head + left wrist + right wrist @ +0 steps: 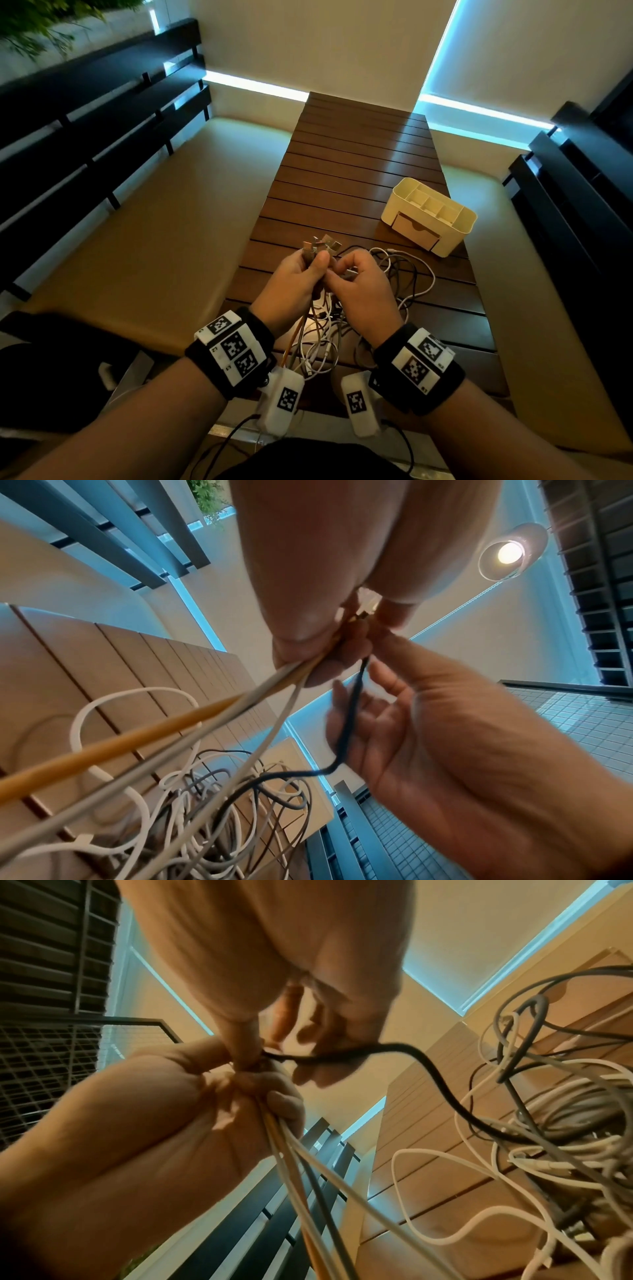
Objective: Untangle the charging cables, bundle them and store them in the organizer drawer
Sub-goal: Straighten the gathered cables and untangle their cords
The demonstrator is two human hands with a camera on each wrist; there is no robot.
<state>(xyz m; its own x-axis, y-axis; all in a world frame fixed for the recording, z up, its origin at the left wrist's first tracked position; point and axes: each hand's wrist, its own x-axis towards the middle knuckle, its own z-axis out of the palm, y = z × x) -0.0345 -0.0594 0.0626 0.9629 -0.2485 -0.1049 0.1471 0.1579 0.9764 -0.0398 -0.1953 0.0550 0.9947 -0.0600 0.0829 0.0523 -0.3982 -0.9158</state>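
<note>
Our left hand [297, 274] fists the gathered plug ends [320, 245] upright; beside it, our right hand [356, 277] pinches a black cable [411, 1053] trailing rightward into the tangle [394, 274].

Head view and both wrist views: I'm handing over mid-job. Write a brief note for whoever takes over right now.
Left hand: fist round a bunch of cable ends, USB plugs fanned out above the grip.
Right hand: pinches a black cable right beside the left fist.
Cable tangle: white, grey and black loops lying knotted on the slatted table, with strands running up into the left hand.
Organizer: far right on the table, drawer shut.
Done: several ends gathered.
Left: free the loops, bundle them, open the drawer, store them.
</note>
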